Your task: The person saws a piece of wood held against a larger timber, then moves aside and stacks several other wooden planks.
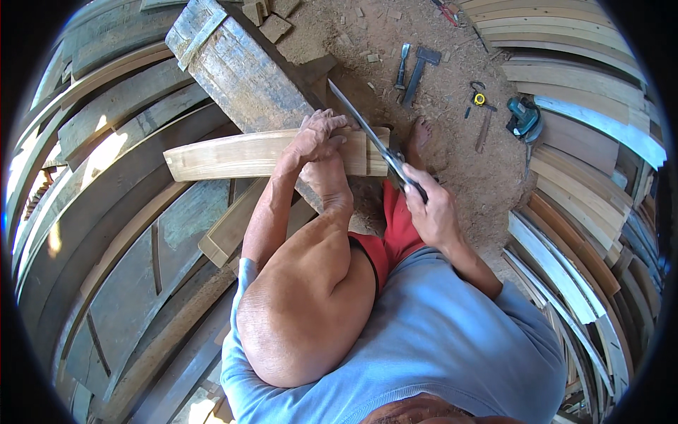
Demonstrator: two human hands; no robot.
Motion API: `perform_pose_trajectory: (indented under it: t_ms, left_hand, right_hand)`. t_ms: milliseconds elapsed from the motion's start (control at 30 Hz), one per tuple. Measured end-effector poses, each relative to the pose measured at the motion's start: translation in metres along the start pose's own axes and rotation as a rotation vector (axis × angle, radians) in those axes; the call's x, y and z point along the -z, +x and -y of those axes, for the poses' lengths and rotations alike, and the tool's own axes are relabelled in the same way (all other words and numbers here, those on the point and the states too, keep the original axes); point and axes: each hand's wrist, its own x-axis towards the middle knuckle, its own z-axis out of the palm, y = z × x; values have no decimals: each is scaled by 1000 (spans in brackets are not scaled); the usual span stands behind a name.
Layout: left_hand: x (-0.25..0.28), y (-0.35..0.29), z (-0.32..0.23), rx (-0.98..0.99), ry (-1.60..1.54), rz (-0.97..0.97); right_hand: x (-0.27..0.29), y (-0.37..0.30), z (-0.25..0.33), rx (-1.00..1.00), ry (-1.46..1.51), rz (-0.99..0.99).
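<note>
A pale wooden board (229, 155) lies crosswise on a thick, worn timber beam (247, 78). My left hand (316, 139) is closed on the board, its fingers bent over the top near the far edge. My bare left foot (325, 177) presses on the same board just below that hand. In my right hand (431, 212) is a handsaw (361, 120), gripped by its dark handle. The saw's long, narrow blade slants up and left across the board's right end, close to a line across the wood. Whether its teeth touch the wood cannot be made out.
On the sawdust-strewn ground ahead lie a chisel (402, 67), a dark hammer-shaped tool (421, 74), a yellow tape measure (479, 99) and a teal power tool (524, 119). Stacked planks (575, 169) line the right; large curved-looking boards (120, 177) crowd the left.
</note>
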Motion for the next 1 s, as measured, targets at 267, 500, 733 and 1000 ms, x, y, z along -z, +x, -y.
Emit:
perform_pose_trajectory:
  t_ms: [267, 500, 733, 1000]
  left_hand:
    - [-2, 0, -6, 31, 71, -6]
    - [-2, -1, -4, 32, 64, -21]
    - [-2, 4, -6, 23, 58, 11]
    - [-10, 1, 4, -50, 110, -87]
  right_hand:
    - [10, -25, -11, 48, 1, -11]
    - [-22, 19, -27, 172, -16, -51]
    - [2, -24, -28, -7, 22, 8]
    - [-26, 26, -26, 167, -80, -37]
